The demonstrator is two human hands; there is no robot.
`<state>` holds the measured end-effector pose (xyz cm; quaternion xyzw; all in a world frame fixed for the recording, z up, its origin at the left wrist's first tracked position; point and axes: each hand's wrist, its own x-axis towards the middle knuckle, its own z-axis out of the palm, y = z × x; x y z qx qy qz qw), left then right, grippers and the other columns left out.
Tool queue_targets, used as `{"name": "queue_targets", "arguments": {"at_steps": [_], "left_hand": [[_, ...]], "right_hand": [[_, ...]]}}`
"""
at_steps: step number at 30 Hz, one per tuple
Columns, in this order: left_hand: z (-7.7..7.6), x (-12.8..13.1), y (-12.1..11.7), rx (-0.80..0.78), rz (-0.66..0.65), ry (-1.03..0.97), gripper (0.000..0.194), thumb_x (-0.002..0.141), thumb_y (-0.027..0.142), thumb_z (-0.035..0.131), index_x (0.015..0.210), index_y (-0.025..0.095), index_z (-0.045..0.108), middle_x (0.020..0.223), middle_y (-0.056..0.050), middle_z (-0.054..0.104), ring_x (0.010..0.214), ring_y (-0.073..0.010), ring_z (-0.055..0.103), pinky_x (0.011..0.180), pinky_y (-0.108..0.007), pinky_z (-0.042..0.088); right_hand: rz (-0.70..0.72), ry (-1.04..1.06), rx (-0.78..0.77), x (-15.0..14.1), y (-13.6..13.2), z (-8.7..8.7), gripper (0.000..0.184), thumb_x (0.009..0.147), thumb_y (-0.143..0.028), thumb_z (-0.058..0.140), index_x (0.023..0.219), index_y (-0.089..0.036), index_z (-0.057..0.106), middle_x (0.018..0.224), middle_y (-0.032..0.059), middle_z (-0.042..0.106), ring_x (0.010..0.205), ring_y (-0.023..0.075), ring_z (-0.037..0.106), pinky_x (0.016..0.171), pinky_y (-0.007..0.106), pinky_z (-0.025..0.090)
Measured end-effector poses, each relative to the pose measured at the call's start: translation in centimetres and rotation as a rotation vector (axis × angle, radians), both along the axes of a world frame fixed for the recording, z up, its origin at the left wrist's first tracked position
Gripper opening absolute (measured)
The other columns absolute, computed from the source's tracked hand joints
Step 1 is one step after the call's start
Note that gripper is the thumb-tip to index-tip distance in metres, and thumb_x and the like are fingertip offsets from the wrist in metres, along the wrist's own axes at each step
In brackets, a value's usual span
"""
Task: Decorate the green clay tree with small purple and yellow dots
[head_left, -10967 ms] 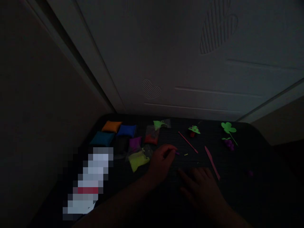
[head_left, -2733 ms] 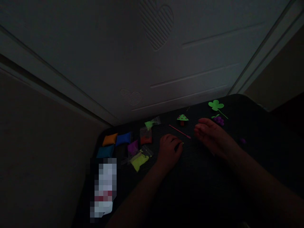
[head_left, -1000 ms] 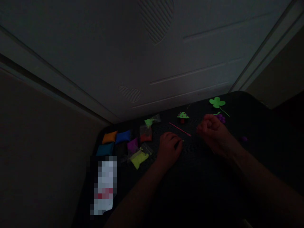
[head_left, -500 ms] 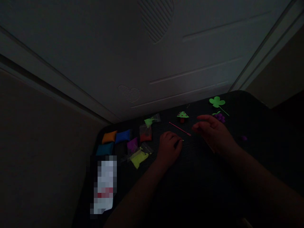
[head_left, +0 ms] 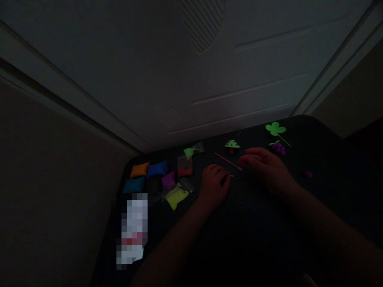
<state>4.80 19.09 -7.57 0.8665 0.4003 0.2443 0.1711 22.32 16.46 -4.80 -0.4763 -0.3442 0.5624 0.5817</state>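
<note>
My left hand (head_left: 214, 181) rests low over the dark table, its fingers curled in. A tiny yellow piece (head_left: 231, 175), perhaps clay, pokes out at its fingertips. My right hand (head_left: 265, 166) hovers to the right with its fingers bent and a small gap between thumb and forefinger; nothing shows in it. Between the hands and slightly beyond lies a thin pink modelling tool (head_left: 228, 161). Behind that stands a clay mushroom (head_left: 232, 146) with a green spotted cap and a red-brown stem. Purple clay grapes (head_left: 279, 148) with a green leaf lie just past my right hand.
A green clay clover (head_left: 275, 128) lies at the far right, and a purple bit (head_left: 308, 174) nearer. Left are bags of yellow clay (head_left: 177, 197), red clay (head_left: 185, 170), blue clay (head_left: 156, 170) and several others. A blurred white packet (head_left: 136, 223) lies front left. A white door (head_left: 134, 71) borders the table.
My right hand has moved slightly left, toward the pink tool, and its thumb and forefinger look closer together. My left hand has barely moved. The whole view has shifted a little.
</note>
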Motion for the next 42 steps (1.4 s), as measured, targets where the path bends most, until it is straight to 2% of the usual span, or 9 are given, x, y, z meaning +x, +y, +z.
{"name": "queue_targets", "arguments": {"at_steps": [3, 7, 12, 17, 25, 31, 42], "left_hand": [[0.1, 0.0, 0.0, -0.001, -0.001, -0.002, 0.018, 0.082, 0.027, 0.046, 0.089, 0.015, 0.058, 0.091, -0.004, 0.058, 0.096, -0.0178, 0.050, 0.086, -0.041, 0.036], [0.1, 0.0, -0.1, 0.000, 0.001, -0.005, 0.017, 0.082, 0.027, 0.046, 0.088, 0.015, 0.058, 0.090, -0.004, 0.058, 0.095, -0.0176, 0.050, 0.086, -0.040, 0.037], [0.0, 0.0, 0.0, 0.003, -0.004, -0.007, 0.018, 0.082, 0.027, 0.046, 0.088, 0.014, 0.057, 0.090, -0.004, 0.057, 0.094, -0.0176, 0.050, 0.086, -0.041, 0.037], [-0.2, -0.1, 0.1, 0.007, -0.013, -0.017, 0.017, 0.082, 0.027, 0.047, 0.088, 0.015, 0.058, 0.090, -0.004, 0.057, 0.094, -0.0176, 0.050, 0.086, -0.041, 0.037], [-0.1, 0.0, 0.0, 0.001, -0.010, -0.045, 0.015, 0.081, 0.024, 0.047, 0.086, 0.017, 0.059, 0.088, -0.005, 0.059, 0.093, -0.0179, 0.049, 0.085, -0.038, 0.039], [-0.2, 0.0, 0.2, -0.003, -0.016, -0.066, 0.015, 0.081, 0.023, 0.047, 0.085, 0.018, 0.060, 0.086, -0.004, 0.059, 0.091, -0.0175, 0.048, 0.085, -0.036, 0.039], [-0.3, 0.0, 0.2, -0.004, -0.016, -0.069, 0.015, 0.081, 0.023, 0.047, 0.084, 0.018, 0.060, 0.085, -0.004, 0.059, 0.090, -0.0170, 0.048, 0.086, -0.036, 0.039]], "right_hand": [[-0.008, 0.006, 0.003, 0.1, 0.0, 0.0, 0.019, 0.072, -0.030, 0.061, 0.090, -0.022, 0.058, 0.081, -0.0001, 0.065, 0.076, 0.0110, 0.061, 0.076, 0.027, 0.046], [-0.011, 0.011, -0.012, 0.3, -0.2, 0.1, 0.016, 0.072, -0.028, 0.062, 0.086, -0.021, 0.060, 0.072, -0.0020, 0.063, 0.067, 0.0085, 0.060, 0.067, 0.023, 0.047], [0.035, 0.081, -0.037, 0.1, -0.3, 0.4, 0.020, 0.067, -0.022, 0.067, 0.086, -0.021, 0.059, 0.078, -0.0013, 0.066, 0.073, 0.0098, 0.062, 0.069, 0.022, 0.048], [0.143, 0.213, -0.055, 0.2, -0.7, 0.8, 0.020, 0.066, -0.019, 0.067, 0.085, -0.022, 0.059, 0.078, -0.0019, 0.066, 0.075, 0.0095, 0.063, 0.072, 0.023, 0.050], [0.345, 0.426, -0.029, 1.1, -1.9, 1.7, 0.009, 0.070, -0.027, 0.065, 0.074, -0.023, 0.058, 0.065, -0.0039, 0.061, 0.059, 0.0084, 0.060, 0.054, 0.019, 0.050], [0.388, 0.552, 0.079, 1.0, -1.8, 1.6, 0.017, 0.066, -0.033, 0.067, 0.068, -0.024, 0.054, 0.066, -0.0050, 0.056, 0.070, 0.0094, 0.057, 0.067, 0.024, 0.048], [0.422, 0.640, 0.134, 0.9, -1.9, 2.0, 0.021, 0.067, -0.039, 0.065, 0.065, -0.023, 0.052, 0.066, -0.0049, 0.051, 0.072, 0.0105, 0.053, 0.069, 0.027, 0.045]]}}
